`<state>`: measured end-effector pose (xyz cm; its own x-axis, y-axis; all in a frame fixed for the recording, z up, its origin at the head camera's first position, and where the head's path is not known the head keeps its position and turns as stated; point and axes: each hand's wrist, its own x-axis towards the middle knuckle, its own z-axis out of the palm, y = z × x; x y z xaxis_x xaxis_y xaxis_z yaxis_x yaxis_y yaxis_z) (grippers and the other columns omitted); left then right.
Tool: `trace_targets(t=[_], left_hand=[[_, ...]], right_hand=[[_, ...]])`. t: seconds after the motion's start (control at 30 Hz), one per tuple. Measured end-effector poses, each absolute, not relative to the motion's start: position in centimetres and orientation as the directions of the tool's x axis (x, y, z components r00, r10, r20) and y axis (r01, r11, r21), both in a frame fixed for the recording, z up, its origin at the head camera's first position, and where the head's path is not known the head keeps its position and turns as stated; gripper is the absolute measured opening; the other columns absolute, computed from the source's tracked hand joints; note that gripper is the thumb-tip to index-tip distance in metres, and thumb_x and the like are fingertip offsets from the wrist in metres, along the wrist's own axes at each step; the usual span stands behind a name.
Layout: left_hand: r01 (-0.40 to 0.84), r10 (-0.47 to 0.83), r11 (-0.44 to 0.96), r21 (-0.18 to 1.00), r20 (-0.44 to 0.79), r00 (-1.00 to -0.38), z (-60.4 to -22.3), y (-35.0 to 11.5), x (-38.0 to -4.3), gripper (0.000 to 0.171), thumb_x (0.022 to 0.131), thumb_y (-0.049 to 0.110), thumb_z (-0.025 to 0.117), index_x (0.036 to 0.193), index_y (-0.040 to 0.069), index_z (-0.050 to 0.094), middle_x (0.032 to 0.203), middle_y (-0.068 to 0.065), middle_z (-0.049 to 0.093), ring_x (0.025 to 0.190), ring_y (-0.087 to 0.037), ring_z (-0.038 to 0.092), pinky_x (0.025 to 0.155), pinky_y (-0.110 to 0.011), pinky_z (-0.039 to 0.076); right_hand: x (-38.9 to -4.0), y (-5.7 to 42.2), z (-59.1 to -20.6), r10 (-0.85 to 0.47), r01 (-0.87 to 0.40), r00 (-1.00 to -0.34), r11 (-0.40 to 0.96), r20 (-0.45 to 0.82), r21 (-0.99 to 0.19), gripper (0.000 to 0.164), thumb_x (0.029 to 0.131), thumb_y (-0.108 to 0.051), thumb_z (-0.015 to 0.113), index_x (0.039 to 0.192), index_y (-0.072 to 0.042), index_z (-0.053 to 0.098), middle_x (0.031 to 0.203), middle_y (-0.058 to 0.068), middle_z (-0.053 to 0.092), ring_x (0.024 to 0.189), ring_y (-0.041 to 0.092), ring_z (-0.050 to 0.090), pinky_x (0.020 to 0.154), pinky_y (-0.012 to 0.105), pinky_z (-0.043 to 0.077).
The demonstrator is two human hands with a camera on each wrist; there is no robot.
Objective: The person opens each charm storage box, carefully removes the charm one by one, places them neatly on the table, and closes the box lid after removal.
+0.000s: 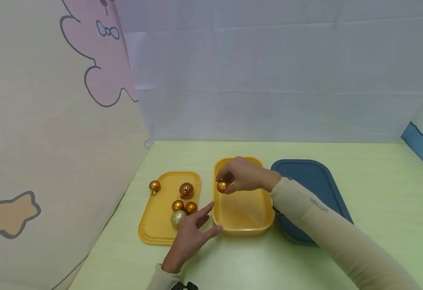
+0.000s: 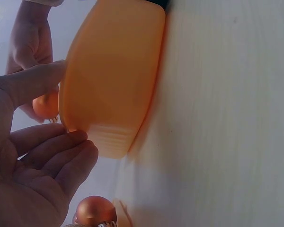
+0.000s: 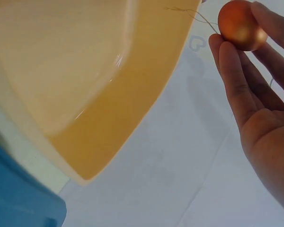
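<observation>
R hand [image 1: 245, 174] pinches a small gold ball [image 1: 222, 186] btwn thumb & fingertips, grip closed only to ball width. Ball's held up over the L side of the yellow box [image 1: 245, 209], above rim level, w/ a thin string [image 3: 194, 13] trailing off it in the R wrist view. L hand [image 1: 189, 237] is spread wide, thumb well apart from fingers; has hold of nothing, but thumb & fingertips touch the near L corner of the box.

Yellow tray [image 1: 153, 225] lies L of the box, w/ a shiny copper ball [image 1: 186, 189], two small orange balls side by side (one here [image 1: 178, 206]) & a glittery ball [image 1: 177, 218] just beside L hand. Another small ball [image 1: 155, 186] sits at the tray's far L edge. Blue box [image 1: 314, 177] stands R of the yellow one, partly behind the R sleeve [image 1: 327, 223]. All on a pale green table [image 1: 244, 264].
</observation>
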<state>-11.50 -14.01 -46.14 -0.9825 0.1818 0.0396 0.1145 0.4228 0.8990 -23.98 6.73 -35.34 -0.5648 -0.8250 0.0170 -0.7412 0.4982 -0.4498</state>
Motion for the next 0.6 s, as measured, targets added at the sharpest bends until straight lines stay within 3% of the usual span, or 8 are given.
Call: trace_targets(t=[0.6], left_hand=[[0.134,0.199,0.415,0.900,0.054,-0.979,-45.9,-14.0,-11.4,0.067,0.087,0.029,0.079,0.146,0.008,0.053,0.151,-0.016,0.051,0.129,-0.039,0.060,0.105,-0.042,0.052]], right_hand=[[-24.2,1.5,-36.3,-0.831,-0.739,-0.553,0.459,0.055,-0.492,0.029,0.085,-0.013,0.081,0.113,-0.008,0.073,0.102,0.002,0.076,0.089,0.010,0.071,0.081,0.022,0.059]])
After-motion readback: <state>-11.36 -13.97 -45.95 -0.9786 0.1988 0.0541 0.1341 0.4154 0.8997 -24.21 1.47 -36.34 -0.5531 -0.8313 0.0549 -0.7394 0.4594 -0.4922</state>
